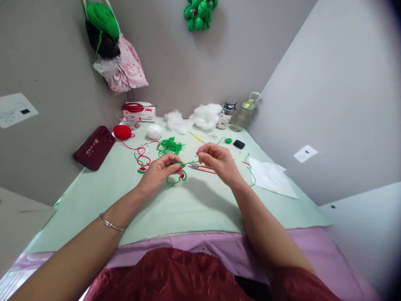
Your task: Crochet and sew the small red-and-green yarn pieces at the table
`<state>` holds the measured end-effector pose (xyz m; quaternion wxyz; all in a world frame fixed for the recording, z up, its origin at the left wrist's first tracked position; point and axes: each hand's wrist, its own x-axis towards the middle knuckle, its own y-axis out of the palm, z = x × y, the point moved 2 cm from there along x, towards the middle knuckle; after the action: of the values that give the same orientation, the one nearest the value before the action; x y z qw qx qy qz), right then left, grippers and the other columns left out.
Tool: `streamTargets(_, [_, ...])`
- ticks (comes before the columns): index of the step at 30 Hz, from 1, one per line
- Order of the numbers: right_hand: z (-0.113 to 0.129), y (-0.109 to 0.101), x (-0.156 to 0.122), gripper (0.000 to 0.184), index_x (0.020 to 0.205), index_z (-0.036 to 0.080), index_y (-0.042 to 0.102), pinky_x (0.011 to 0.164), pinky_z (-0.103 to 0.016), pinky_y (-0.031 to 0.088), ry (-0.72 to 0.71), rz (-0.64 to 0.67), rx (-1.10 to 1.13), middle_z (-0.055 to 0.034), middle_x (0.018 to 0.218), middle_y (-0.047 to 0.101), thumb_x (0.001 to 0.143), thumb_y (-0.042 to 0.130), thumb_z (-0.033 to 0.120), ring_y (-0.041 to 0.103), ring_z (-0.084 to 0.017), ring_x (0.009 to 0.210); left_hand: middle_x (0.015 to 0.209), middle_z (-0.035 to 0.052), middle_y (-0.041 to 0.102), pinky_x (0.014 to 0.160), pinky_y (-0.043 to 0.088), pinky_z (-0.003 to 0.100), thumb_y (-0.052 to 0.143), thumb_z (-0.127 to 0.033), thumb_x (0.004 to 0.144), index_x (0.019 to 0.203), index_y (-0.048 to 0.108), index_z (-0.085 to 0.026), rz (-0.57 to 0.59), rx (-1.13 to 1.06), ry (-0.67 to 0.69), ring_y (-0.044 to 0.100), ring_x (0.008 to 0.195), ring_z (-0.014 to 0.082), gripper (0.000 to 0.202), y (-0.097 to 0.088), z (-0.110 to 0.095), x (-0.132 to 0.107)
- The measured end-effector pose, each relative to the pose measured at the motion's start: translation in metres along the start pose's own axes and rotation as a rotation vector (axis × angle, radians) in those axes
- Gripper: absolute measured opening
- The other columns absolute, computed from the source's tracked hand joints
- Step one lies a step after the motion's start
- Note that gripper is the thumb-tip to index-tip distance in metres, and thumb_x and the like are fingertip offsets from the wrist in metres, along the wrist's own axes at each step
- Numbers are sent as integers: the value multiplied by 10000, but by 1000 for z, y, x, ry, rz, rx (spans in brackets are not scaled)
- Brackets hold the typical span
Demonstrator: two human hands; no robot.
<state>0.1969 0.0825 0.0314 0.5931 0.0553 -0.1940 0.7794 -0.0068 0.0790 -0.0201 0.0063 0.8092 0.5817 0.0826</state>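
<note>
My left hand (163,169) is closed in a pinch on a small green and red crochet piece (179,165), whose loose lower part hangs below the fingertips. From it a green yarn strand (191,162) runs across to my right hand (216,161), where thumb and forefinger are pinched together on its end. Whether a needle is also in that pinch is too small to tell. Snips with orange-red handles (205,168) show just under my right hand, their blades pointing left; I cannot tell if they touch the palm.
Behind my hands are a green yarn tangle (170,146), a red yarn ball (123,132), a white ball (154,132), white stuffing (205,116) and a yellow-handled hook (196,137). A phone (95,148) leans at left; a bottle (243,115) and white paper (272,177) are right.
</note>
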Motion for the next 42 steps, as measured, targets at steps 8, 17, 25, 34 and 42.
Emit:
streamTargets(8, [-4,2,0,122,881,247,732,670,-287,434,-275,26,-432,-18,812,568,913,619,215,533,-141,739,919,19,707,879,518,323,740,-307,807,941,682,-192,23,-9,-11,686,821,161,186,0,-2,-2])
streamTargets(17, [-10,0,-1,191,924,251,718,707,-288,435,-370,63,-659,-23,842,547,949,548,170,549,-148,792,979,40,712,890,506,335,735,-329,806,946,691,-188,31,2,4,673,869,175,203,-1,-2,-1])
streamTargets(25, [-9,1,-1,196,916,249,719,690,-281,426,-362,68,-685,-23,846,543,946,547,160,545,-146,788,925,30,715,871,504,328,717,-316,829,960,687,-195,47,9,6,670,860,173,181,-1,-2,-2])
streamTargets(34, [-8,2,-2,180,922,236,721,695,-280,423,-370,73,-686,-19,850,538,940,566,147,543,-139,785,924,26,713,879,499,324,718,-316,838,968,690,-199,56,-3,0,671,859,168,178,-1,0,-2])
streamTargets(42, [-8,2,-2,186,908,245,729,691,-278,426,-297,89,-564,-18,855,541,918,579,134,542,-136,774,922,28,716,863,506,313,720,-329,840,978,698,-190,95,-3,-13,678,846,168,197,-1,-2,-2])
